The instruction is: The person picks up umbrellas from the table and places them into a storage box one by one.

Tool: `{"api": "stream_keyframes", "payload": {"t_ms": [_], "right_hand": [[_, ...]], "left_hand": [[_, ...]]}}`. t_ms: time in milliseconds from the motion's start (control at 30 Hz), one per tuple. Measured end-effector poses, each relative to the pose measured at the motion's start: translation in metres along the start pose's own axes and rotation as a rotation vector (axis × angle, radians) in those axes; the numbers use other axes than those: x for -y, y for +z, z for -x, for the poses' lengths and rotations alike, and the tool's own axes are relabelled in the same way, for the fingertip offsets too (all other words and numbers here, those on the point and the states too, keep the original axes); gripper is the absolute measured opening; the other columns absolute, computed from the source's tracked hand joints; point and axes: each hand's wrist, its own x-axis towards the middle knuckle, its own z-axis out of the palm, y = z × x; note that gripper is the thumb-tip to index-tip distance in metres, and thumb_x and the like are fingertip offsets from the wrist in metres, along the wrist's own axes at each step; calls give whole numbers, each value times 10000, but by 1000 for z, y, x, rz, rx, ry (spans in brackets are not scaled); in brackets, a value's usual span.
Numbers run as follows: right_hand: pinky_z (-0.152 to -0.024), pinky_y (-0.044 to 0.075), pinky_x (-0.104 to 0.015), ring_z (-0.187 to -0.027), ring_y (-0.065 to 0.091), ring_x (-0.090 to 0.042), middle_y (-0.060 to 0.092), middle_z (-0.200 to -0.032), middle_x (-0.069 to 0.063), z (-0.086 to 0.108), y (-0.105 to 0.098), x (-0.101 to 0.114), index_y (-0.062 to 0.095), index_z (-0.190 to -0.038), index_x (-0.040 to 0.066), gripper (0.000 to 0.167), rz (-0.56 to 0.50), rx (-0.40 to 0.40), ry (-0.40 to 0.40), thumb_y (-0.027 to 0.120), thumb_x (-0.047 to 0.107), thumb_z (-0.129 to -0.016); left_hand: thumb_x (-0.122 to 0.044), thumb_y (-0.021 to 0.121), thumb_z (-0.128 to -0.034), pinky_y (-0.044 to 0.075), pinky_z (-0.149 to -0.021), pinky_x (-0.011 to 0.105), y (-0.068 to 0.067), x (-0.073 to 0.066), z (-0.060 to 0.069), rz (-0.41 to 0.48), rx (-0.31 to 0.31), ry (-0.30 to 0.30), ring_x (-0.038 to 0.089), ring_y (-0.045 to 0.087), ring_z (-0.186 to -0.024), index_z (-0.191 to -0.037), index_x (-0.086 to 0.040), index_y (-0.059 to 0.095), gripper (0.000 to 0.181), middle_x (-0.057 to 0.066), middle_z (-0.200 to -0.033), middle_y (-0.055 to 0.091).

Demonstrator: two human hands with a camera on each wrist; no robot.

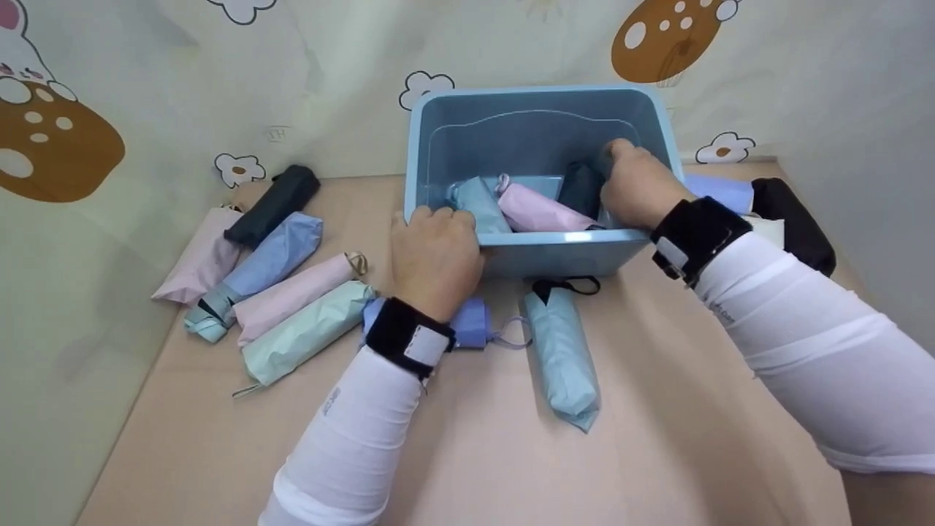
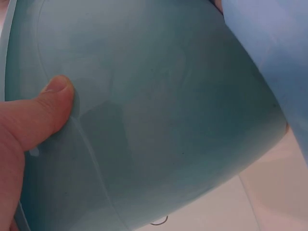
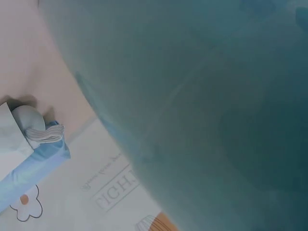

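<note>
A blue plastic bin (image 1: 537,252) stands against the wall. My left hand (image 1: 438,252) grips its near rim at the left corner, fingers over the edge and thumb (image 2: 60,98) pressed on the outer wall. Reaching over the right corner, my right hand (image 1: 646,186) is curled around a greyish folded umbrella (image 1: 606,158), mostly hidden by the hand. Inside the bin lie a light blue umbrella (image 1: 481,207), a pink umbrella (image 1: 544,210) and a dark umbrella (image 1: 581,191). The right wrist view shows mainly the bin's blurred wall (image 3: 159,101) and no fingers.
Several folded umbrellas lie to the left, among them a mint one (image 1: 307,332) and a black one (image 1: 276,206). In front are a periwinkle umbrella (image 1: 471,323) and a light blue umbrella (image 1: 562,358). A black umbrella (image 1: 792,226) lies right of the bin.
</note>
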Motion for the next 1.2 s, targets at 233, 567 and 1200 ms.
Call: {"api": "stream_keyframes", "payload": {"t_ms": [233,567,1200], "right_hand": [[-1197,380,-558,-1393,482,-370,436,-1560,-284,22,7,-2,391,-1554,-37,529,-17,-143,-164,382,81,-1039],[-1143,353,-594,-1370,418,-392,458,-1528,-229,88,43,-9,528,-1432,-21,465,-13,-302,-443,626,189,-1029],[-1089,503,-543,-1247,591,-379,430,-1541,-326,117,137,-25,236,-1652,56,1014,158,213,-235,759,464,-885]], "left_hand": [[-373,751,-943,500,-996,631,2,1,1,-8,-27,14,351,699,-935,-981,-57,738,319,115,-980,777],[-356,788,-923,510,-947,587,-1,0,-4,20,-13,15,335,680,-919,-984,-69,748,296,106,-986,778],[-417,790,-907,504,-980,591,-1,2,-6,15,14,-18,342,689,-974,-1020,-76,742,362,100,-1034,782]]}}
